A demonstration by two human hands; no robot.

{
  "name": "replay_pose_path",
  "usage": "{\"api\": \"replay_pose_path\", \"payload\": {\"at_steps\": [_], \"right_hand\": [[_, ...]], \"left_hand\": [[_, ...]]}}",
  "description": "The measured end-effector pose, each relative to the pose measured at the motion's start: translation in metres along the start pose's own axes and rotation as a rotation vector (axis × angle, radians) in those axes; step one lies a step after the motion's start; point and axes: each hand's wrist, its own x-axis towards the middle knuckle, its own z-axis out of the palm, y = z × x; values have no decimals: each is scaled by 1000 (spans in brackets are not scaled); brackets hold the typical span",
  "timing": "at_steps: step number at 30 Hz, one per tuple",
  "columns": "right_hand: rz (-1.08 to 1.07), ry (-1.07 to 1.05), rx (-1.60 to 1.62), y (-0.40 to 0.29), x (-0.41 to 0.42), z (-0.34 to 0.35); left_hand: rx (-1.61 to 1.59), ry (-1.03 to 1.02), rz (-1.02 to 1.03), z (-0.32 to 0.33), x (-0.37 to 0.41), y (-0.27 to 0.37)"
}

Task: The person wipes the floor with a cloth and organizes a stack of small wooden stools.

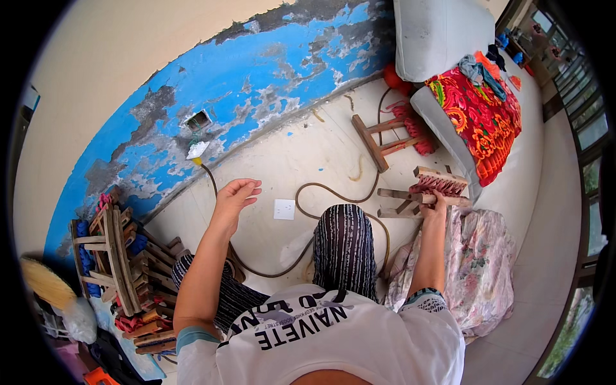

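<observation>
My right hand (pixel 434 206) grips a small wooden folding stool (pixel 440 185) by one rail of its red woven-cord seat. The stool is tilted above the floor at the right, its legs pointing left. My left hand (pixel 239 195) is raised in front of me, fingers loosely curled and apart, with nothing visible in it. Below and right of it, a white square socket faceplate (pixel 284 209) lies on the pale floor. Another wooden stool (pixel 385 137) with a red cord seat lies on its side farther off, partly hidden by a grey cushion (pixel 445 130).
Stacked folding stools (pixel 115 260) stand at my left. A brown cable (pixel 308 185) loops over the floor to a yellow plug (pixel 197 161) under a wall opening (pixel 198 121). At the right are a red patterned cloth (pixel 481 125) and a floral cloth bundle (pixel 476 269).
</observation>
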Motion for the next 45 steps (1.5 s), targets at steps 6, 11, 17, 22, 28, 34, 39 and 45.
{"api": "replay_pose_path", "payload": {"at_steps": [6, 11, 17, 22, 28, 34, 39, 45], "right_hand": [[-6, -321, -529, -3, -69, 47], [-233, -608, -922, -4, -155, 134], [-336, -1061, -1020, 41, -295, 217], [-458, -1347, -1167, 92, -356, 236], [-891, -1792, -1364, 183, -435, 247], [-1046, -2166, -1086, 263, -503, 249], [-1447, -2526, -710, 288, -596, 242], [-1223, -2629, -614, 297, -576, 217]], "left_hand": [[-20, -86, 45, 12, 3, 0], [-66, -167, 50, 32, -4, 6], [-272, -142, 172, 60, -36, 37], [-643, -67, 513, 47, -95, 63], [-958, 116, 689, 3, -152, 79], [-1023, 487, 1022, -52, -213, 95], [-1001, 584, 1255, -125, -266, 87], [-1139, 667, 1596, -241, -305, 65]]}}
